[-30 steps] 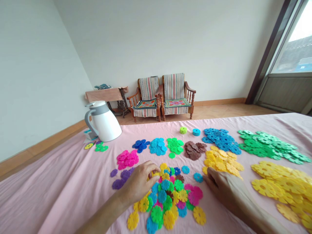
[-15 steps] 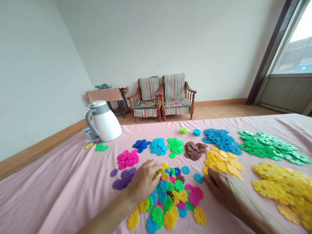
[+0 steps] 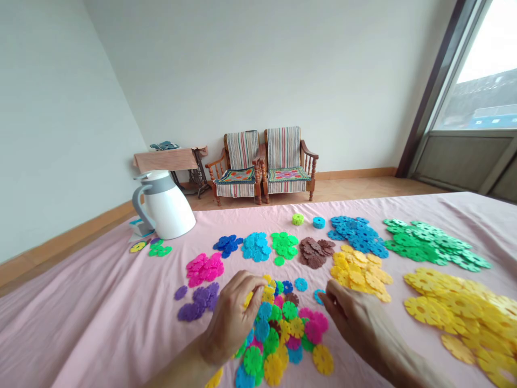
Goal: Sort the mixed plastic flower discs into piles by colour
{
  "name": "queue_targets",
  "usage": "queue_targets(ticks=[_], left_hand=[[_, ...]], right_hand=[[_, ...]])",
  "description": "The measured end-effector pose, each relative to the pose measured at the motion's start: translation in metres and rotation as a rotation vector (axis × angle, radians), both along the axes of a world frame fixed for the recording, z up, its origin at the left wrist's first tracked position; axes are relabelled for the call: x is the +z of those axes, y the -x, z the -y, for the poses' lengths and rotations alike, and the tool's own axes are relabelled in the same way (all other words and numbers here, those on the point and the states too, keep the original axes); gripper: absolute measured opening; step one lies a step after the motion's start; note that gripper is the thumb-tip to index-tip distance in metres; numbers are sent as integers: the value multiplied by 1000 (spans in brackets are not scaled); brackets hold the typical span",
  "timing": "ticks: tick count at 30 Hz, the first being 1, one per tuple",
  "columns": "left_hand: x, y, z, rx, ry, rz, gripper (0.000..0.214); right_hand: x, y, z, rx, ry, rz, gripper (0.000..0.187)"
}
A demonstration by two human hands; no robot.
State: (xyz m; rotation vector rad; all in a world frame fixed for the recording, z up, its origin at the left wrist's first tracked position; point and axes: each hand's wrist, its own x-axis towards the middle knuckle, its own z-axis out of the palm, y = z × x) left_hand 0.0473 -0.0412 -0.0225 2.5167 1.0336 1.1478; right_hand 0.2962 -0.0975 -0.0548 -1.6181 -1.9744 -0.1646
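Observation:
My left hand (image 3: 234, 310) is closed over the left edge of a mixed pile of flower-shaped plastic discs (image 3: 271, 340). A yellow disc (image 3: 247, 299) shows between its thumb and curled fingers. To the right, my right hand (image 3: 355, 312) has its fingers curled, and what they hold, if anything, is hidden. Its fingertips partly cover a light blue disc (image 3: 319, 296). Just beyond that hand lies a yellow disc pile (image 3: 359, 269). Purple discs (image 3: 200, 302) and pink discs (image 3: 205, 268) lie left of my left hand.
Across the pink cloth (image 3: 100, 307) are piles of dark blue (image 3: 228, 245), light blue (image 3: 256, 247), green (image 3: 285, 245) and brown discs (image 3: 315, 252). Larger blue (image 3: 357, 235), green (image 3: 432, 243) and yellow discs (image 3: 460, 312) lie right. A white jug (image 3: 169, 207) stands at left.
My right hand has moved left from the yellow pile's edge toward the mixed pile, now partly covering a light blue disc. My left hand stays over the mixed pile. The view has shifted slightly.

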Motion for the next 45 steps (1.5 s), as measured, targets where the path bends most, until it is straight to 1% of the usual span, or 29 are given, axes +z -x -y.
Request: queue_targets(ticks=[3,5,7,10,12,14,19,22,27,31,35,38,40,41,43,45], left_hand=[[-1,-7,10,-75,8,0,15],[-2,-10,16,-121,20,-2,13],[-3,-13,20,-167,22,3,11],[-5,-15,24,-234,3,14,9],[-6,-16,24,-271,-9,19,8],[-7,-15,23,-272,-6,20,9],[-4,-11,16,-177,9,40,10],[-1,-9,13,-135,35,45,9],[2,-3,5,-35,54,54,12],[3,11,-6,79,62,101,13],[3,27,-17,155,52,134,15],[2,35,-23,182,45,136,17],[3,38,-25,189,47,127,18],[3,40,-26,192,50,126,18],[4,42,-27,200,60,142,18],[4,44,-28,209,70,166,17]], right_hand=[[14,19,9,154,-13,-115,22],[23,31,13,266,-53,-141,14],[29,40,16,357,-105,-161,14],[31,48,16,415,-149,-216,14],[30,49,16,422,-139,-238,17],[27,46,15,408,-101,-254,16],[23,28,8,246,42,-418,13],[20,22,4,209,116,-455,12],[16,24,4,271,189,-367,12],[19,30,7,330,221,-330,16],[24,43,9,401,266,-243,25],[25,52,8,396,272,-135,23],[23,57,7,387,245,-85,17],[21,58,6,386,221,-76,17],[18,59,6,390,158,-96,21],[16,55,5,384,112,-163,24]])
